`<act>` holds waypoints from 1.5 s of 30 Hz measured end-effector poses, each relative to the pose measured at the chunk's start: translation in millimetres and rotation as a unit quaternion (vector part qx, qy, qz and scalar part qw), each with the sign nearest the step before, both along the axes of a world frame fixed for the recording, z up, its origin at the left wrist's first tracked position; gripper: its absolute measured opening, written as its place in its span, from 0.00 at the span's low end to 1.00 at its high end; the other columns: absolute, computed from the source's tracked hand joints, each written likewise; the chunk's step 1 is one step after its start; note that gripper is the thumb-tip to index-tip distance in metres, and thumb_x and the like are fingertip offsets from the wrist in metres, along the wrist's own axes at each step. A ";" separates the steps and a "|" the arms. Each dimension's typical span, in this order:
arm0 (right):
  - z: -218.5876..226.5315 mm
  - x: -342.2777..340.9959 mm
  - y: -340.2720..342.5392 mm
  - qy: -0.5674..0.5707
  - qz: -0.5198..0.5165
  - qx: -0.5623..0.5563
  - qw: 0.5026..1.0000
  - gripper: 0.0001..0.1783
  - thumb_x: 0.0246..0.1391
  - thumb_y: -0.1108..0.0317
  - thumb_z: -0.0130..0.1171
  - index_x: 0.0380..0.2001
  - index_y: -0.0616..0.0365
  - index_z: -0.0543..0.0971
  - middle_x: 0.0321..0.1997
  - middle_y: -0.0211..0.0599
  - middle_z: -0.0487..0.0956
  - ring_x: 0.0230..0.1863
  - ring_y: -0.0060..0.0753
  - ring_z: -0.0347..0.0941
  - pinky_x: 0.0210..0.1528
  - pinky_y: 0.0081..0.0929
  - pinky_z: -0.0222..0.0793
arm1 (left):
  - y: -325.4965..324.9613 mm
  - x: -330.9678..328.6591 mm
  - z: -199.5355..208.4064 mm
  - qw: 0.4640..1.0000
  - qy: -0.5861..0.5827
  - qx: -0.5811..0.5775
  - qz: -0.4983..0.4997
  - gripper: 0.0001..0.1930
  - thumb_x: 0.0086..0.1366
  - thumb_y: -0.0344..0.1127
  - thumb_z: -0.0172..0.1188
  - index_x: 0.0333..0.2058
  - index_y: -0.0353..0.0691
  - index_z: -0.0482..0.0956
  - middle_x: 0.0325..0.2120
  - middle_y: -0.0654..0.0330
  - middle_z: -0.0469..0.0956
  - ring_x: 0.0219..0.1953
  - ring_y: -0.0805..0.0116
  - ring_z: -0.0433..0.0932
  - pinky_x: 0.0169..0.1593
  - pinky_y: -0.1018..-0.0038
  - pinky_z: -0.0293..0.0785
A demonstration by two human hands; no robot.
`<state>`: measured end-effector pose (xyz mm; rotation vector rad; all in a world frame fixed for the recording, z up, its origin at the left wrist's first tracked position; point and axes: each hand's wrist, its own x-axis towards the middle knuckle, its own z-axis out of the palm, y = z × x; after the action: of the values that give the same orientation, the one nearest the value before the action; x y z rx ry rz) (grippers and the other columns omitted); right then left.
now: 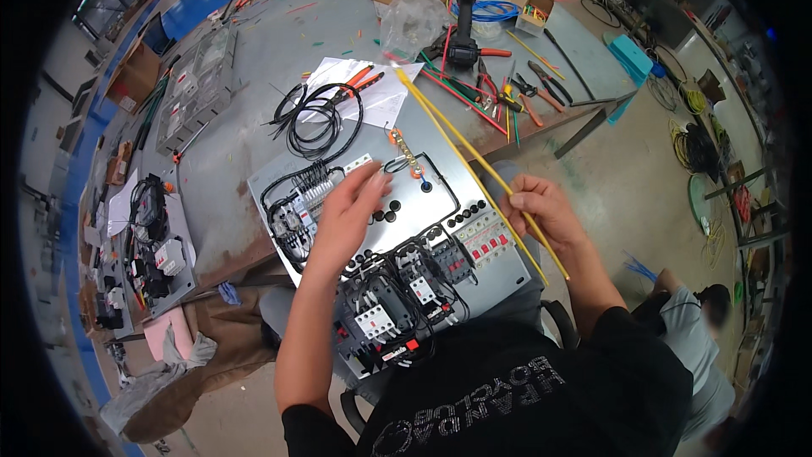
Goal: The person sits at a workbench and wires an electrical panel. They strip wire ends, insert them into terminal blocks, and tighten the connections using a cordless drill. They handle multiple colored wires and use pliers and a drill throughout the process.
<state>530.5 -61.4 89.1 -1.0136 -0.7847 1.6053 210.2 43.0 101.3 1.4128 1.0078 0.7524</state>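
My right hand point(544, 210) pinches two long yellow strands point(461, 148), thin like tubing or wire. They run from below the hand to a far end over the white paper sheets point(397, 95). Over the left part of a metal mounting plate point(427, 217), my left hand point(348, 207) hovers with its fingers stretched out and nothing in them. The plate carries a brass terminal bar point(406, 152), red-switched breakers point(491, 247), contactors point(376, 319) and black wiring. It rests partly on my lap, against the workbench edge. My left hand hides some of the terminals beneath it.
On the workbench point(245, 152) lie a coil of black cable point(317, 123), orange-handled pliers point(364, 79), a black power tool point(463, 30) and a clear plastic bag point(413, 25). More pliers point(541, 85) sit by the right edge. Another person point(689, 330) is at the lower right.
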 end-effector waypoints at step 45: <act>138.0 -100.9 106.8 -0.459 -0.019 0.664 0.591 0.19 0.50 0.69 0.75 0.46 0.60 0.85 0.35 0.39 0.81 0.33 0.40 0.80 0.33 0.30 0.75 | -36.0 -24.7 122.6 0.843 0.230 0.481 0.074 0.10 0.70 0.33 0.64 0.48 0.39 0.83 0.27 0.54 0.78 0.25 0.54 0.79 0.30 0.63 0.75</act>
<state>429.6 45.4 227.0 -0.5417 -2.1435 -0.0626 185.5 7.0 223.9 2.4982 1.1620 1.1480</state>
